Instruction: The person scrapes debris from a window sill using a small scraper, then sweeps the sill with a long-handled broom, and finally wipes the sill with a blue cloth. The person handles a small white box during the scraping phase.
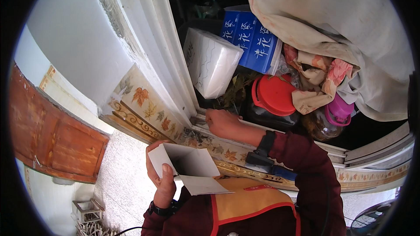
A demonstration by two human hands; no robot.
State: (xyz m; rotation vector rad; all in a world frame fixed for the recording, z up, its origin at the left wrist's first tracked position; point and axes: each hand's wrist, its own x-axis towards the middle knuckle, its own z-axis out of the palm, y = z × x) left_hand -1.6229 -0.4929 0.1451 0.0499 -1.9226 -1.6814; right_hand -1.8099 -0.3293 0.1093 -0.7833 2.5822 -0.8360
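My left hand (162, 178) holds a small open cardboard box (187, 164) by its side, thumb in front; its flaps stand out and its inside looks dark. Over the window track, my right hand (221, 123) is curled with its fingers turned down; whether something small is between them cannot be seen. Right of that hand stands a dark jar with a red lid (275, 95). Behind it lies a white plastic-wrapped tissue pack (211, 62), beside blue cartons (251, 41) bearing writing. Dried leaves (238, 88) lie between the pack and the jar.
A jar with a purple lid (339, 109) is at the right, under a bunched beige cloth (328, 39). The white window frame (157, 39) rises at the left. Leaf-patterned tiles (151, 105) edge the sill. A wooden door (62, 134) and a fan (374, 218) stand farther off.
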